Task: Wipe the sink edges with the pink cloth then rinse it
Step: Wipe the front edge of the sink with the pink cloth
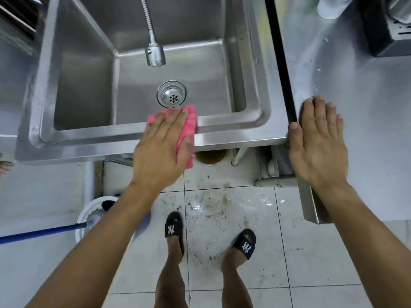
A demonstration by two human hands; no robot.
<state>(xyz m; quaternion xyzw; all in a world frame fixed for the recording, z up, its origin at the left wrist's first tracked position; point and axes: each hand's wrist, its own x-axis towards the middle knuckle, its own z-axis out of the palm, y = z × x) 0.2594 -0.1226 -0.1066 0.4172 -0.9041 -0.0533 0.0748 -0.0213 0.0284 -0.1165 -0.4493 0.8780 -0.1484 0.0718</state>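
Setting: pale tiled floor (311,252), wet and soiled below the sink, seen from above.

Far left, low: blue pole handle (42,232) lying across a white round bucket (86,213).

Left to centre: rectangular stainless-steel sink (89,135), basin empty; round metal drain strainer (171,94) at the bottom; flexible metal spray faucet (155,54) hanging above the basin.

Centre: left hand (162,145), palm down, fingers extended and flat, pressing the folded pink cloth (189,127) onto the sink's near front edge; the cloth overhangs both the inner lip and the outer edge.

Below centre: two feet in black slide sandals (244,243).

Right: right hand (318,141), fingers spread and released, resting flat on the adjoining stainless-steel counter (367,107), grasping nothing; thumb at the counter's corner.
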